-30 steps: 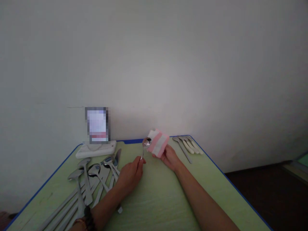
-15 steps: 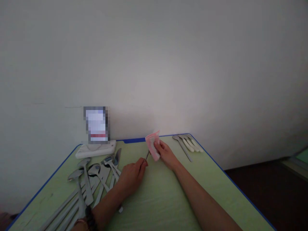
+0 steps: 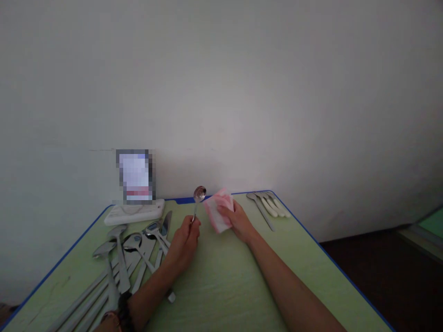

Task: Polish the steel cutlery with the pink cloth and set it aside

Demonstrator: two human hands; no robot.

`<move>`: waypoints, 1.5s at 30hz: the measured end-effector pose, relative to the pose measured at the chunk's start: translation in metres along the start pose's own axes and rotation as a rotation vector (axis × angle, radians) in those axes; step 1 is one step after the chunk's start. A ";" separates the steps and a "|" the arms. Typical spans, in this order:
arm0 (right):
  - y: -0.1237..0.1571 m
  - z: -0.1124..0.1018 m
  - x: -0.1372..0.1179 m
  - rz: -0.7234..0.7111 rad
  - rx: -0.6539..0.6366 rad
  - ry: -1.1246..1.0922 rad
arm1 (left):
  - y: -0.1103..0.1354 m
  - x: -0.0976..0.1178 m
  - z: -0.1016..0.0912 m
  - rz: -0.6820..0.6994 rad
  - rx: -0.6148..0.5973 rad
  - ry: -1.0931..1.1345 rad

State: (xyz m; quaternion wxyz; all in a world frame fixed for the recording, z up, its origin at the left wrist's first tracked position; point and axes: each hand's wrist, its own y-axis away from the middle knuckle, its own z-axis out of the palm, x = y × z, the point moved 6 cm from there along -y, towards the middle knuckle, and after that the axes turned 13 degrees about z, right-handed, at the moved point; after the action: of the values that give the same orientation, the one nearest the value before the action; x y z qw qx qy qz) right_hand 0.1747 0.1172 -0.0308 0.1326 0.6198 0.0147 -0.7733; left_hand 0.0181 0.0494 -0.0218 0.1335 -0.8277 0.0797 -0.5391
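Note:
My left hand (image 3: 183, 244) is closed around the handle of a small metal spoon (image 3: 198, 199), holding it upright with its bowl raised above the green table (image 3: 228, 286). My right hand (image 3: 238, 221) grips a folded pink and white cloth (image 3: 218, 213) just to the right of the spoon's bowl. Cloth and spoon are close together but apart.
Several spoons, forks and knives (image 3: 131, 258) lie spread on the table's left side. A few pieces with white handles (image 3: 268, 205) lie at the far right corner. A white tray (image 3: 133, 213) with a blurred upright card (image 3: 134, 177) stands against the wall.
The cloth was wrapped over the spoon's bowl half a second ago; now the spoon is free and has shifted left, with the cloth drawn off to its right.

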 end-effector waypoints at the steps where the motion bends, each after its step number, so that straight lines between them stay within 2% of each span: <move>1: 0.001 0.001 -0.001 0.010 -0.015 0.019 | 0.000 0.001 -0.001 0.010 0.004 0.009; 7: 0.008 0.010 -0.006 0.013 -0.095 0.094 | -0.002 0.006 -0.001 0.062 -0.066 -0.016; 14: 0.017 0.025 -0.008 0.064 -0.213 0.145 | -0.004 -0.002 -0.002 0.049 -0.042 -0.136; 19: 0.016 0.029 -0.005 0.087 -0.267 0.123 | -0.003 0.001 0.001 0.036 -0.077 -0.041; 25: 0.008 0.018 -0.005 0.079 -0.214 -0.065 | -0.004 -0.001 -0.009 0.010 0.086 0.017; 28: 0.007 0.012 -0.007 0.052 -0.180 -0.135 | -0.005 -0.005 -0.010 -0.017 0.114 0.068; 32: 0.005 0.010 -0.006 0.002 -0.168 -0.101 | -0.004 -0.008 -0.009 -0.016 0.131 0.161; 36: -0.001 0.008 0.001 0.043 -0.148 -0.066 | -0.005 -0.006 -0.010 0.004 0.180 0.242; 39: -0.002 0.006 0.003 0.066 -0.132 -0.116 | -0.005 -0.003 -0.008 0.010 0.174 0.292; 45: 0.000 0.004 -0.002 0.037 -0.082 -0.171 | -0.005 -0.001 0.000 0.008 0.089 0.329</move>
State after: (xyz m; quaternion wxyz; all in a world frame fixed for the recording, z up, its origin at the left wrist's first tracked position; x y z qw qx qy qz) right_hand 0.1713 0.1165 -0.0276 0.1728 0.5459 0.0234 -0.8195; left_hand 0.0172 0.0546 -0.0209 0.1574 -0.7213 0.0801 -0.6698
